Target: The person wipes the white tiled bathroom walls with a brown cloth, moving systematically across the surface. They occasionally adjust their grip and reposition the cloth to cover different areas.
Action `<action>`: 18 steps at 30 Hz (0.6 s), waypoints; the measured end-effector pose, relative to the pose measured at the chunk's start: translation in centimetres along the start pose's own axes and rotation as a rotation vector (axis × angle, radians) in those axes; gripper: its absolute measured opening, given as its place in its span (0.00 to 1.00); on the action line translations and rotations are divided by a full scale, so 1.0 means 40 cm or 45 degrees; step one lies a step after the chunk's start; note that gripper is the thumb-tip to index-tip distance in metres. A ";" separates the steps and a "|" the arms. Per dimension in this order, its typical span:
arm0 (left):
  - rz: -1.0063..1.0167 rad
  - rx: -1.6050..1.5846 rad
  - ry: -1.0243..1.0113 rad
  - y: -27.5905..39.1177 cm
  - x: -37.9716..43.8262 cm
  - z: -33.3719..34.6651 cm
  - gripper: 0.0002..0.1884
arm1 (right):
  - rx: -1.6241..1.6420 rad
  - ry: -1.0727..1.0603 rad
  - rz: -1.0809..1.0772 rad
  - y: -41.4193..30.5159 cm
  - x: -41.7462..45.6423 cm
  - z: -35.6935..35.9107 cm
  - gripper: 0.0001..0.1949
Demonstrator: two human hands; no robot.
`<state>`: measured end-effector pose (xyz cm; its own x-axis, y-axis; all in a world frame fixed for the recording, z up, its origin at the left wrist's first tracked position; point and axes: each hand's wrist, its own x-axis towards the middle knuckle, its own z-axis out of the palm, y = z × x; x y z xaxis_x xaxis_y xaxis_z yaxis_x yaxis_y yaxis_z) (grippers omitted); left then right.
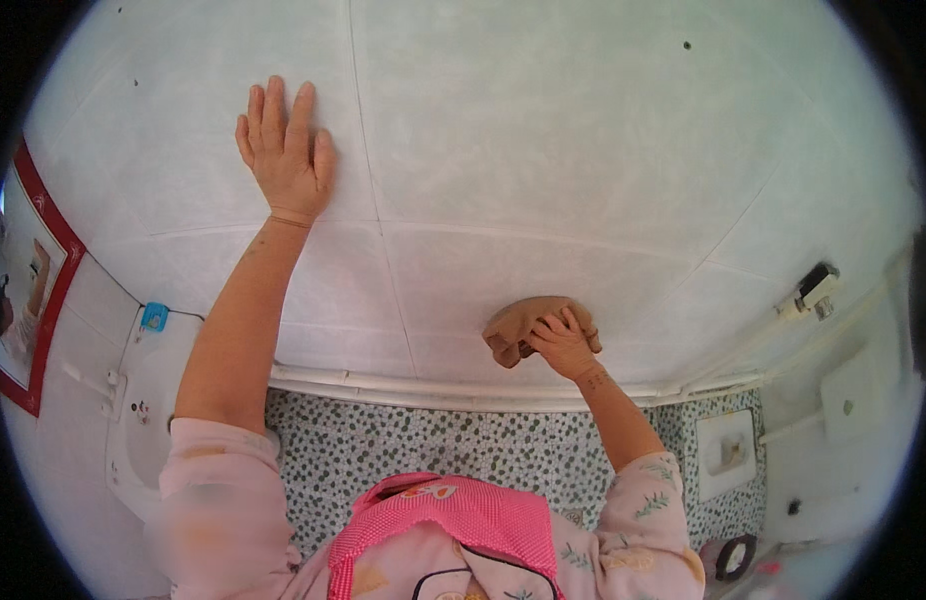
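My left hand (289, 154) lies flat with spread fingers on the upper part of a pale tiled wall (508, 150); nothing is in it. Lower down and to the right, my right hand (566, 343) presses a brown cloth (534, 322) against the same wall. The cloth is bunched under the fingers, just above white pipes (463, 396) that run along the wall.
A white washbasin (144, 442) with a light blue soap dish (154, 317) stands at the left, near a red-framed mirror (48, 300). At the right are a squat toilet (725, 455), a wall fitting (815, 291) and a dark-rimmed bucket (735, 557). The floor (433, 442) has a pebble pattern.
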<state>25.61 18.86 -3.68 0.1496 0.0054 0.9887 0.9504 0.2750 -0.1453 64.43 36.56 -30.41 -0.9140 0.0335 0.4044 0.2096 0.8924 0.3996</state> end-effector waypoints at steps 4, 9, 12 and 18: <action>-0.022 -0.010 -0.006 0.006 0.002 -0.009 0.25 | -0.103 0.116 0.110 0.075 0.094 -0.191 0.18; 0.013 0.004 -0.020 0.006 0.003 -0.008 0.25 | -0.138 0.658 0.426 0.191 0.267 -0.451 0.25; -0.008 0.019 -0.025 0.006 0.004 -0.021 0.25 | 0.086 1.038 0.439 0.219 0.383 -0.522 0.27; -0.040 -0.002 -0.010 0.014 0.003 -0.003 0.24 | 0.006 0.700 0.441 0.029 0.480 -0.401 0.30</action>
<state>26.18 18.91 -3.67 0.1173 0.0041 0.9931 0.9550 0.2737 -0.1139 52.69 31.01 -8.99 -0.4825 0.0859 0.8717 0.4577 0.8732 0.1673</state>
